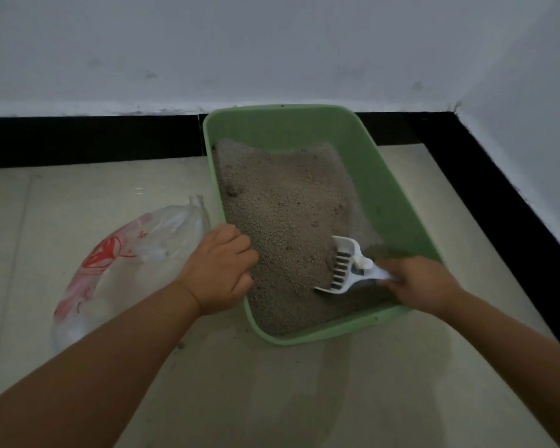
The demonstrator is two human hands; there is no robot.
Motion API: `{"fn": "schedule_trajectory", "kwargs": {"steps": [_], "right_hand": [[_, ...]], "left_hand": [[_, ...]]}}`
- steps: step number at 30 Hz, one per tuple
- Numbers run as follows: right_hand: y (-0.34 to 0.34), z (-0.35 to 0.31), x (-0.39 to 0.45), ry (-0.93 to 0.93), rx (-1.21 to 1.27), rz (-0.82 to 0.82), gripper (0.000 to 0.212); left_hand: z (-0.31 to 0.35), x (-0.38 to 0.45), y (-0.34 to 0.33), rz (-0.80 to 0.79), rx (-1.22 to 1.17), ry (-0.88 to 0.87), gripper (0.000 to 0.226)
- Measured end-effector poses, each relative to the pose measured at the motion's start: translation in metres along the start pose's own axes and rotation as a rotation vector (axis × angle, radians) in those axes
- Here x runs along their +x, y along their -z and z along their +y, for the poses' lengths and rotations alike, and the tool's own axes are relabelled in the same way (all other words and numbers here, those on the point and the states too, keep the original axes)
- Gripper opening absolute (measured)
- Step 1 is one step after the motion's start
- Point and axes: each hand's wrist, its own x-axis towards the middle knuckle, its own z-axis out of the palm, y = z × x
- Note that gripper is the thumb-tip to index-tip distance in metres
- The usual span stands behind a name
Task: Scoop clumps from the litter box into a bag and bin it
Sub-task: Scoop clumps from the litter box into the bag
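Observation:
A green litter box [392, 189] sits on the floor against the wall, holding grey-brown litter [288, 205] heaped toward its left side. My right hand [421, 284] grips the handle of a white slotted scoop [345, 266], whose head digs into the litter near the front right. My left hand [222, 270] is closed over the box's left rim. A clear plastic bag [123, 263] with red print lies flat on the floor left of the box, apart from both hands. A small dark clump [233, 189] shows near the litter's back left.
Pale floor tiles [272, 383] surround the box, with a few spilled grains near its front corner. A black skirting [88, 140] runs along the white walls, which meet in a corner at the right. No bin is in view.

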Motion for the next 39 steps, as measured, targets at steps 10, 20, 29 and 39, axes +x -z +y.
{"fn": "schedule_trajectory", "kwargs": {"steps": [10,20,29,39], "right_hand": [[-0.017,-0.005,0.015,0.006,0.196,0.133,0.032],[-0.009,0.028,-0.005,-0.207,0.603,0.235,0.035],[-0.004,0.000,0.002,-0.163,0.757,0.286,0.037],[-0.006,-0.005,0.004,-0.263,0.713,0.300,0.040]], "left_hand": [[0.000,-0.002,-0.001,-0.015,-0.022,0.059,0.028],[0.003,-0.004,-0.001,0.002,-0.005,0.083,0.028],[0.007,-0.004,0.002,-0.002,0.029,0.112,0.029],[0.010,-0.003,0.006,-0.038,0.045,0.131,0.026]]}}
